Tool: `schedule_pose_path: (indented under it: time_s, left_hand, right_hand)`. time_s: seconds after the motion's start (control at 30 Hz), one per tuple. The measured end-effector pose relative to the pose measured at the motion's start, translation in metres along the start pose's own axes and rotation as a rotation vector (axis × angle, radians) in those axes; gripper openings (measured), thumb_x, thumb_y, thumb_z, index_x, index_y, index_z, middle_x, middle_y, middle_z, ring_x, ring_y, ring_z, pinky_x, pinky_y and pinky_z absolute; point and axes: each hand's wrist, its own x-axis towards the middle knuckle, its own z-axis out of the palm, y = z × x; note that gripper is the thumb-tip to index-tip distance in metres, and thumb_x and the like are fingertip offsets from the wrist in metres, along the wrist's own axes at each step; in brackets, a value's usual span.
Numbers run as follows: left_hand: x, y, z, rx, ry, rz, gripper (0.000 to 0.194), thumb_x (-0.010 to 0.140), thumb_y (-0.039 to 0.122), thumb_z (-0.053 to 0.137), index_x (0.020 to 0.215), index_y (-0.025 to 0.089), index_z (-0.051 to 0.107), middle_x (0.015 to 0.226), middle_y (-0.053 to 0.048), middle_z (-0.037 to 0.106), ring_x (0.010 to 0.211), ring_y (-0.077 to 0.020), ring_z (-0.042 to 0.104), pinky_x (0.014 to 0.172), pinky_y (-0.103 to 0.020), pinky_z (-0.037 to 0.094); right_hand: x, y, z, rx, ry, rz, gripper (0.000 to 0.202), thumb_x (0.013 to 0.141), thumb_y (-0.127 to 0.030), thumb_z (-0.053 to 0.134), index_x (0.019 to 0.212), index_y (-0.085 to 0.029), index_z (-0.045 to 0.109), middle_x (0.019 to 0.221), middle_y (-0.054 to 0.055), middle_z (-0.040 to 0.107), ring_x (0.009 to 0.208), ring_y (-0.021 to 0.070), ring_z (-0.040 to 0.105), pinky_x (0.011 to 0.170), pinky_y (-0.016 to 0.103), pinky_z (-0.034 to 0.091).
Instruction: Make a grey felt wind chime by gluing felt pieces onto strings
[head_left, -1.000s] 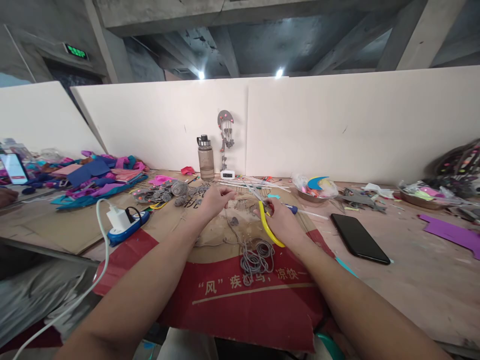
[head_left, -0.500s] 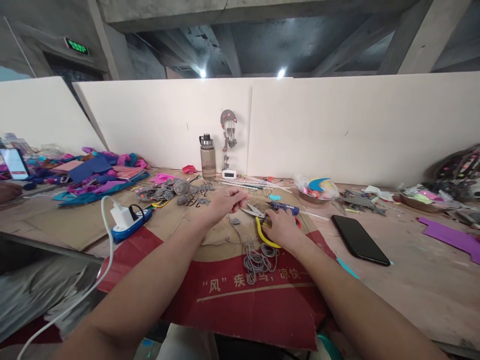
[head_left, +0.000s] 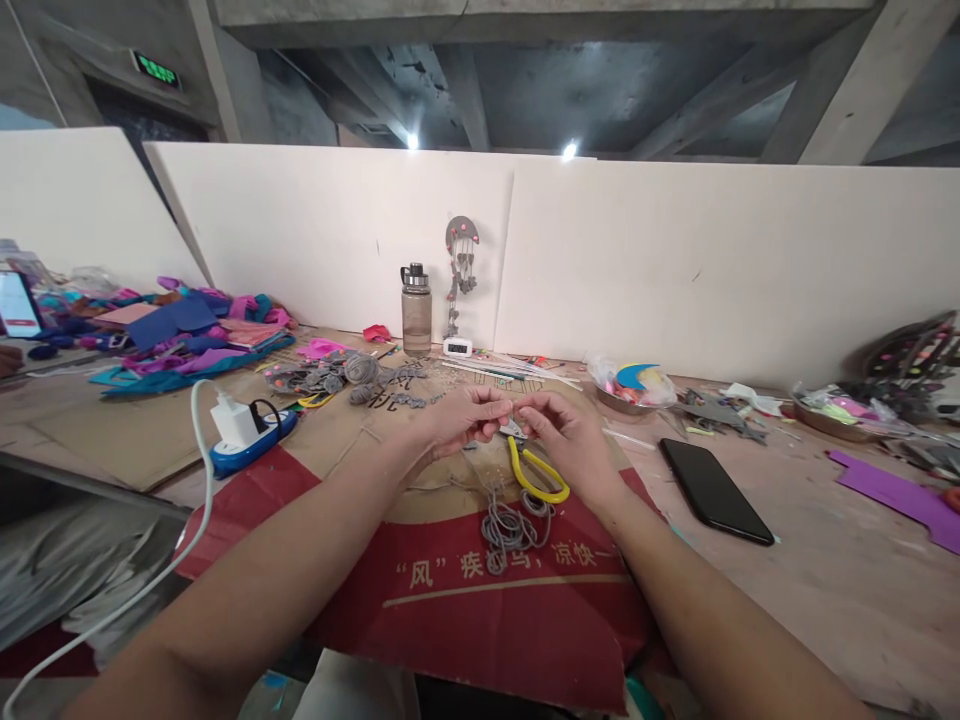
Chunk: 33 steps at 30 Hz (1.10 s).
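The left hand [head_left: 472, 418], right hand [head_left: 564, 432] and both forearms [head_left: 300, 535] are bare, above pale trousers [head_left: 358, 688].

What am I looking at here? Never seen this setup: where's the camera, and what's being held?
No machine: these are a person's bare hands, filmed by a camera worn on the head, looking forward and down. The left hand and right hand bring their fingertips together; anything between them is too small to make out. Just below, yellow-handled scissors and a coil of grey cord lie on red-and-brown cardboard. On the table, a phone lies to the right, a blue power strip is to the left, and a bottle stands behind.
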Motion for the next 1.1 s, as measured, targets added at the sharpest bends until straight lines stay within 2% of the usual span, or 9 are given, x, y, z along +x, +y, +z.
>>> schedule_pose_path:
  time_s: [0.1,0.27,0.4,0.5,0.6,0.8,0.97,1.1]
  left_hand:
    - [-0.0014,0.0004,0.0012,-0.016,-0.03,-0.039,0.029,0.071,0.036,0.076,0.075,0.012,0.061,0.066,0.001,0.055,0.048,-0.0023,0.042,0.044,-0.015,0.029]
    - [-0.003,0.0012,0.0021,0.013,-0.014,-0.11,0.023,0.071,0.031,0.073,0.07,0.012,0.061,0.055,0.003,0.051,0.044,-0.0029,0.041,0.042,-0.015,0.03]
    - [-0.0026,0.0015,0.0017,-0.032,0.006,-0.236,0.018,0.069,0.024,0.07,0.065,0.01,0.06,0.055,0.001,0.053,0.039,-0.0014,0.037,0.038,-0.014,0.027]
    - [-0.0016,0.0009,0.0021,-0.158,-0.044,-0.38,0.013,0.068,0.02,0.067,0.068,0.009,0.06,0.052,0.002,0.05,0.036,-0.0001,0.032,0.034,-0.012,0.021]
    - [-0.0015,0.0003,0.0045,-0.237,-0.096,-0.445,0.009,0.069,0.017,0.065,0.07,0.009,0.06,0.051,0.002,0.05,0.035,0.0001,0.029,0.033,-0.011,0.02]
    - [-0.0038,-0.0017,0.0078,-0.26,-0.18,-0.36,0.011,0.065,0.015,0.067,0.062,0.009,0.058,0.05,0.001,0.051,0.032,-0.0003,0.03,0.032,-0.013,0.025]
    - [-0.0045,-0.003,0.0065,-0.273,-0.256,-0.358,0.012,0.064,0.017,0.065,0.06,0.009,0.056,0.049,0.001,0.049,0.031,-0.0016,0.031,0.03,-0.014,0.021]
    - [-0.0047,-0.0024,0.0069,-0.274,-0.256,-0.357,0.011,0.062,0.017,0.064,0.06,0.01,0.056,0.048,0.001,0.048,0.032,-0.0025,0.031,0.029,-0.014,0.02]
  right_hand:
    - [-0.0022,0.0,0.0009,-0.083,0.019,-0.027,0.017,0.088,-0.032,0.053,0.095,-0.019,0.063,0.083,0.002,0.067,0.069,0.0136,0.058,0.068,0.027,0.046]
    - [-0.0038,-0.0047,0.0014,-0.262,0.009,-0.088,0.015,0.091,-0.026,0.048,0.094,-0.021,0.062,0.085,0.004,0.068,0.074,0.0163,0.061,0.071,0.028,0.047]
    - [-0.0044,-0.0042,0.0,-0.422,-0.038,-0.261,0.018,0.094,-0.022,0.043,0.094,-0.02,0.061,0.088,0.005,0.068,0.082,0.0171,0.061,0.076,0.029,0.045]
    - [-0.0041,-0.0004,-0.001,-0.504,-0.072,-0.393,0.019,0.096,-0.021,0.04,0.094,-0.018,0.058,0.088,0.006,0.067,0.082,0.0174,0.06,0.076,0.029,0.045]
    - [-0.0041,0.0022,-0.0017,-0.562,-0.088,-0.456,0.019,0.096,-0.018,0.038,0.093,-0.017,0.057,0.086,0.008,0.065,0.08,0.0181,0.059,0.074,0.031,0.046]
    - [-0.0063,0.0021,-0.0032,-0.635,-0.14,-0.488,0.02,0.095,-0.015,0.036,0.094,-0.02,0.055,0.091,0.008,0.065,0.085,0.0197,0.06,0.079,0.034,0.048]
    - [-0.0081,0.0037,-0.0037,-0.666,-0.133,-0.592,0.017,0.094,-0.015,0.039,0.1,-0.02,0.054,0.097,0.009,0.065,0.093,0.0203,0.061,0.084,0.036,0.049]
    - [-0.0085,0.0017,-0.0034,-0.66,-0.17,-0.556,0.019,0.093,-0.015,0.04,0.103,-0.022,0.054,0.098,0.008,0.065,0.094,0.0208,0.062,0.084,0.037,0.05]
